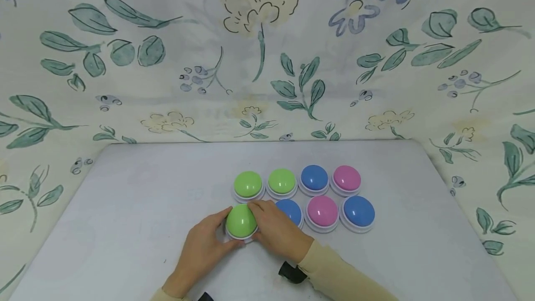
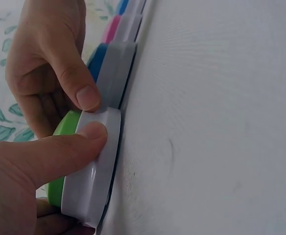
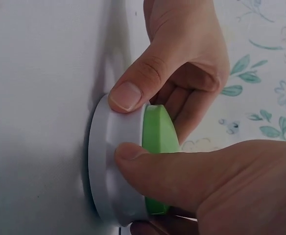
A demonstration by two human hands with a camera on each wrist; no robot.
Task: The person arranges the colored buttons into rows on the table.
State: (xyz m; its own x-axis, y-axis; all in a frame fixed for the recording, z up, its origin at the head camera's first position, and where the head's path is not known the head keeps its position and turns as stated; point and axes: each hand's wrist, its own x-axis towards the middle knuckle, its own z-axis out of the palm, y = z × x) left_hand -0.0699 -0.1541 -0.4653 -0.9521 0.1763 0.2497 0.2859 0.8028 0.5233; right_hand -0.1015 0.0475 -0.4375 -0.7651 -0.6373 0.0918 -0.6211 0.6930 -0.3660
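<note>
A green-domed push button (image 1: pixel 241 221) on a round white base sits at the left end of the front row. My left hand (image 1: pixel 200 247) grips its left side, the thumb pressed on the near side of the white base (image 2: pixel 91 171). From the right, my right hand (image 1: pixel 281 232) holds the same button, its thumb (image 3: pixel 177 171) on the base beside the other thumb. Beyond the right hand, a blue button (image 1: pixel 290 211) is partly hidden by it. The far fingers of both hands are partly hidden behind the button in the wrist views.
To the right in the front row stand a pink button (image 1: pixel 322 211) and a blue button (image 1: pixel 359 211). Behind are two green buttons (image 1: pixel 248 184), a blue one (image 1: pixel 314 178) and a pink one (image 1: pixel 347 178). The white tabletop (image 1: pixel 125 217) meets a flower-patterned cloth (image 1: pixel 200 115).
</note>
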